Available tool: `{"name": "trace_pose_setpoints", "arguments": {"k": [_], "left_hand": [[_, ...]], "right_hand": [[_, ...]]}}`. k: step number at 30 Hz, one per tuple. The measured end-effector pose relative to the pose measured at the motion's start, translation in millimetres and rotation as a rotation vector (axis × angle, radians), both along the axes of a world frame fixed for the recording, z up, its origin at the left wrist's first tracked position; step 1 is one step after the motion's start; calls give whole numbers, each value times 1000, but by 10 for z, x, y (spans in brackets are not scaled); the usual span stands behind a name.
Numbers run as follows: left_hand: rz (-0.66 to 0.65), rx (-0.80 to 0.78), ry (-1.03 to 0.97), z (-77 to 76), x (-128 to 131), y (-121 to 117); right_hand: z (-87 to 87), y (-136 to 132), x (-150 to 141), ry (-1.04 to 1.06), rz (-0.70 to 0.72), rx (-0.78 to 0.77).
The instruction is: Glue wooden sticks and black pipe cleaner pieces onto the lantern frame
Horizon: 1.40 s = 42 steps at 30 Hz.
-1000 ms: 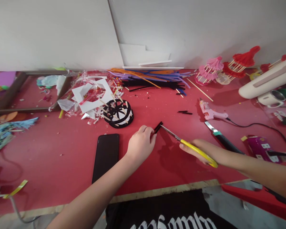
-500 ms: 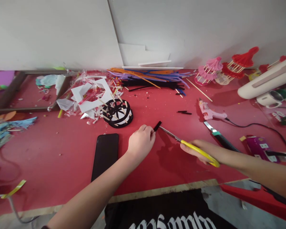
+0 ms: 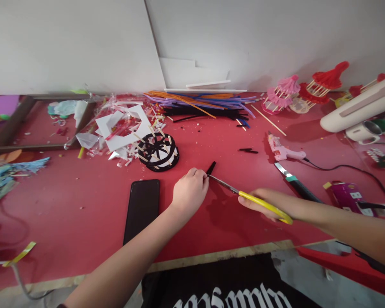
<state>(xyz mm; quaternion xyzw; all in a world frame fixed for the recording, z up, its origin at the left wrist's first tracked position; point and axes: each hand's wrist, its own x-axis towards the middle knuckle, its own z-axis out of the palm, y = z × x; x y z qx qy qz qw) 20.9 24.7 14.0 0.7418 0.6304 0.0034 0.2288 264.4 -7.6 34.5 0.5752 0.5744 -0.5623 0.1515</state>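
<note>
Between the thumb and fingers of my left hand (image 3: 191, 188) is a short black pipe cleaner (image 3: 211, 167), its free end pointing up and away. My right hand (image 3: 265, 205) is closed round yellow-handled scissors (image 3: 259, 202), whose blade tips meet the black piece close to my left fingertips. Behind my left hand stands a round black pipe-cleaner frame (image 3: 158, 152) with short wooden sticks and a white base. Two or so cut black pieces (image 3: 248, 150) lie on the red table (image 3: 192, 145).
Coloured pipe cleaners (image 3: 202, 102) lie along the wall. A phone (image 3: 142, 209) is left of my left forearm. To the right are a pink glue gun (image 3: 284, 149), a utility knife (image 3: 295, 182), a purple power block (image 3: 349, 196) and small paper carousels (image 3: 321, 85). Plastic scraps (image 3: 122, 128) lie back left.
The scissors have moved left along the black pipe cleaner, from near its far end to beside my left fingertips. My left hand has barely moved.
</note>
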Motion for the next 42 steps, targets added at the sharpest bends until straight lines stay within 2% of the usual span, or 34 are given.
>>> {"name": "trace_pose_setpoints", "arguments": {"k": [9, 23, 31, 36, 42], "left_hand": [[-12, 4, 29, -3, 5, 1], [-29, 10, 59, 4, 8, -5], [-36, 14, 75, -4, 19, -2], [-42, 24, 77, -9, 15, -8], [-49, 60, 38, -37, 11, -16]], "right_hand": [[58, 19, -48, -2, -2, 42], [-60, -41, -21, -28, -89, 32], [-30, -55, -52, 12, -71, 79], [8, -49, -120, -59, -70, 68], [31, -12, -142, -65, 38, 152]]}}
